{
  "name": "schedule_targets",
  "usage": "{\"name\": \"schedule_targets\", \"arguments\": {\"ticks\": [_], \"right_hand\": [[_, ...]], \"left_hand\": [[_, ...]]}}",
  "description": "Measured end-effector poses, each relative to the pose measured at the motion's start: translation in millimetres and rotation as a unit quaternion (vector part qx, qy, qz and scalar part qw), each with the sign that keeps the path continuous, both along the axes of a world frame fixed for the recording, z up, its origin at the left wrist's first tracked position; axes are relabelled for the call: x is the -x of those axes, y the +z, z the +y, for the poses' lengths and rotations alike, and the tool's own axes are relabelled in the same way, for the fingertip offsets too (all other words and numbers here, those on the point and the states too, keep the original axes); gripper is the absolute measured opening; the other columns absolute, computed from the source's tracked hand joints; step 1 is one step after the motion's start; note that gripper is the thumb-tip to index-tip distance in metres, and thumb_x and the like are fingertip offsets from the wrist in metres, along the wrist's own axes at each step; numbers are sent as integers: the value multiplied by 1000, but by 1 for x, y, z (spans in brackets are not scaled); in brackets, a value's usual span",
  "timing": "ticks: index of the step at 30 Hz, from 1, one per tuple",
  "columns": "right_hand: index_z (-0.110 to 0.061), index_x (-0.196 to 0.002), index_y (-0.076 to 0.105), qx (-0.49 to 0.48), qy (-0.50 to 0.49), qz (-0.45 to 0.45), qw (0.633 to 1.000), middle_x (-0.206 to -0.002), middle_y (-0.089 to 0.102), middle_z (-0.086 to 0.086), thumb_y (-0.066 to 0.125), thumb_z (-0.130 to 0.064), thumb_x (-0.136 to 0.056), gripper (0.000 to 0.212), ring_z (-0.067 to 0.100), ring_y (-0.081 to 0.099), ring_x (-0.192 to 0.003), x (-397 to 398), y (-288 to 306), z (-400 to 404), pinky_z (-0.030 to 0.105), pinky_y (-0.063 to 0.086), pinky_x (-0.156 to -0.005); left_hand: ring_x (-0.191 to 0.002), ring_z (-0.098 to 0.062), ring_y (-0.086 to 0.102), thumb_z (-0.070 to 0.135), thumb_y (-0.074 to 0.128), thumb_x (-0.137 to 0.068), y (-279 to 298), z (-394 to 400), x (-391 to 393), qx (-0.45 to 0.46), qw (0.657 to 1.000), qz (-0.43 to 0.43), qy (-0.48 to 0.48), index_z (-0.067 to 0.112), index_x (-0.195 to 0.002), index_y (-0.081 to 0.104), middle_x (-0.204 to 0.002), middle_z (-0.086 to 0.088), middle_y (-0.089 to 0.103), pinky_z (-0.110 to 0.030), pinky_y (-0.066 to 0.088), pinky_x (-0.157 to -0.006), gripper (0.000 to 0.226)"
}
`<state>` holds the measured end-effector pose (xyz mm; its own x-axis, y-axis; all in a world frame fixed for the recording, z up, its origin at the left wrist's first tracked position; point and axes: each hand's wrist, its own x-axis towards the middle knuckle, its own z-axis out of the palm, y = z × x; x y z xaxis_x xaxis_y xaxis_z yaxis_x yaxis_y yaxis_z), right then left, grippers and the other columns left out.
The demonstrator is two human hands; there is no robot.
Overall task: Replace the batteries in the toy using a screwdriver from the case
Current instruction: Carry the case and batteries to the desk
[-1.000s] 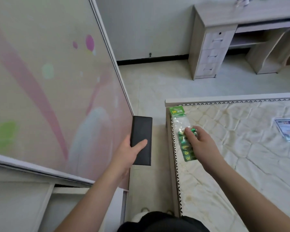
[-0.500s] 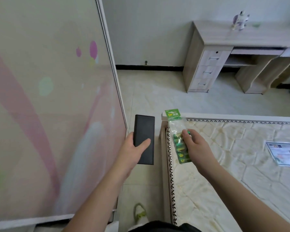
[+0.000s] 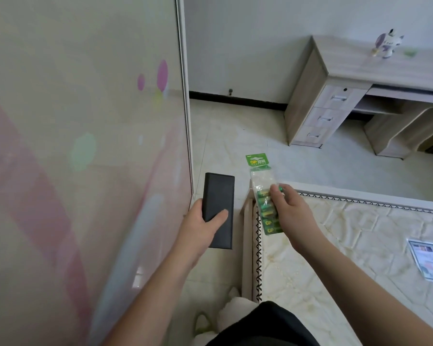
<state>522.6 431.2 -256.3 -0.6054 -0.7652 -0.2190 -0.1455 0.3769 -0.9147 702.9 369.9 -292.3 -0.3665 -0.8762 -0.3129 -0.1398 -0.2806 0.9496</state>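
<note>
My left hand [image 3: 200, 227] grips a flat black rectangular case [image 3: 219, 196], held upright over the floor gap beside the bed. My right hand [image 3: 289, 208] holds a clear plastic pack of green batteries [image 3: 261, 181] with a green header card, above the bed's corner. A small white and purple toy figure [image 3: 386, 43] stands far off on the desk top at the upper right. No screwdriver is visible.
A tall wardrobe door [image 3: 85, 146] with pastel shapes fills the left. The mattress [image 3: 348, 245] lies at the right with a printed leaflet [image 3: 430, 260] on it. A wooden desk [image 3: 348, 78] with drawers stands across the tiled floor [image 3: 235, 136].
The view has tilted up and moved forward along the wardrobe door; the desk and toy have come into sight. Both hands keep their hold on the case and battery pack.
</note>
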Motion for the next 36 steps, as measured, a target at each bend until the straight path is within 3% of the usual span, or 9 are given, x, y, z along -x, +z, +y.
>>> {"name": "schedule_targets", "arguments": {"ticks": [7,15,26,36], "right_hand": [[-24,-97,60,-2,28,-5,1000,-74,62,-7,46,-46,-97,26,18,62,-73,34,-13,-63,47,54,-76],[-19,-109,59,14,47,-25,998,-81,65,-6,44,-42,-99,29,10,63,-69,102,-5,-149,33,53,-67],[-21,-105,60,33,-7,-80,996,-79,65,-4,46,-39,-99,24,12,61,-66,180,-4,-220,29,49,-60],[-18,-99,60,45,-110,-54,991,-75,61,-4,47,-39,-98,25,12,58,-64,232,9,-297,27,47,-58]], "left_hand": [[-93,-9,68,27,69,-88,4,-51,30,4,1000,-6,9,35,-101,57,-105,9,69,-29,57,-77,19],[-83,0,68,22,68,-90,24,-137,104,-18,999,-7,28,32,-104,58,-103,9,70,-15,53,-64,20],[-78,-1,69,27,54,-98,43,-231,187,-67,997,13,39,24,-117,59,-105,3,70,-15,52,-57,20],[-97,-15,66,33,54,-98,49,-343,247,-51,997,-1,-51,25,-112,61,-108,1,69,-32,55,-79,18]]}}
